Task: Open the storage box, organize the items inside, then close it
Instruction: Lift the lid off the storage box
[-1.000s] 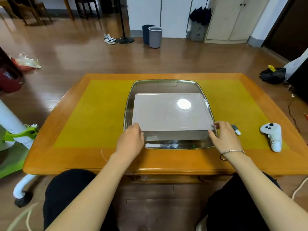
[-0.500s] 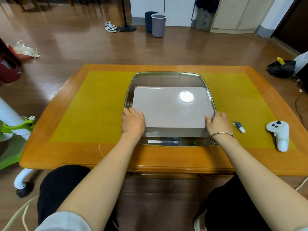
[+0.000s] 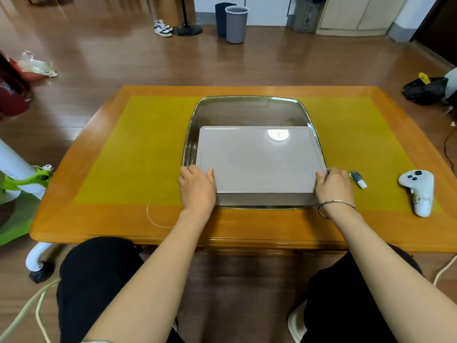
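The grey storage box (image 3: 259, 162) sat lid-on at the near end of a shiny metal tray (image 3: 249, 110) in the middle of the bench (image 3: 138, 154). The left hand (image 3: 197, 186) gripped its near-left corner, thumb on the lid and fingers (image 3: 184, 174) curled down the side; the right hand (image 3: 332, 185) held the near-right corner the same way. The likeliest trouble seemed to be the smooth tray: lifting the lid unevenly could drag the whole box, making it skate or tip on the metal. If the lid stuck and then released suddenly, loose contents might jump out. A slide to the right could knock the small capped tube (image 3: 358, 179) just beside the tray, or the white controller (image 3: 418, 191) farther out.
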{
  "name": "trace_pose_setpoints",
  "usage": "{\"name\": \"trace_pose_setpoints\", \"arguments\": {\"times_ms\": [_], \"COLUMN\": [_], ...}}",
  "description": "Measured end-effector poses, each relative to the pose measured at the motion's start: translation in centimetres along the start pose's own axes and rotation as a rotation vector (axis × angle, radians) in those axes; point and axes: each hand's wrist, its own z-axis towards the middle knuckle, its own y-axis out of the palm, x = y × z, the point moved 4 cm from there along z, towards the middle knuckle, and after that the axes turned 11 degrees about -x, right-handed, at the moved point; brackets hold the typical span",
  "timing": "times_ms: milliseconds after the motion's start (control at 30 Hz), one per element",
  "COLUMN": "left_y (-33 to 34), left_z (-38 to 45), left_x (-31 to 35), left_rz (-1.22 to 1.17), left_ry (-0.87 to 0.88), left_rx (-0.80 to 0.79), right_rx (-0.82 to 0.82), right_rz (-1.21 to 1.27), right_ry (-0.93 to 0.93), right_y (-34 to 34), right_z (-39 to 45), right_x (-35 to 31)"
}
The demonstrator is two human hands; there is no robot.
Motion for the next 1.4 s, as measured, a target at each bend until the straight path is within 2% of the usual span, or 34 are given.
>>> {"name": "trace_pose_setpoints", "arguments": {"times_ms": [433, 567, 633, 933, 1167, 1400], "left_y": [-0.1, -0.3, -0.4, -0.8, -1.5, -1.0], "left_z": [-1.7, -1.7, -1.7, -2.0, -2.4, -2.8], "left_x": [-0.4, -0.3, -0.3, 0.3, 0.3, -0.2], "left_rz": [-0.025, -0.048, -0.053, -0.032, -0.146, -0.082], "left_ry": [-0.024, -0.035, -0.044, -0.07, -0.008, 0.003], "left_rx": [0.016, 0.006, 0.001, 0.027, 0.117, 0.09], "right_rx": [0.071, 0.171, 0.19, 0.117, 0.081, 0.037], "right_rz": [0.039, 0.108, 0.059, 0.009, 0.001, 0.008], "right_ry": [-0.025, -0.065, -0.056, -0.063, -0.011, 0.01], "right_y": [0.0, -0.8, -1.0, 0.2, 0.2, 0.1], "right_z": [-2.5, -2.8, -2.7, -2.8, -2.3, -2.1], "right_x": [0.6, 0.2, 0.0, 0.6, 0.7, 0.6]}}
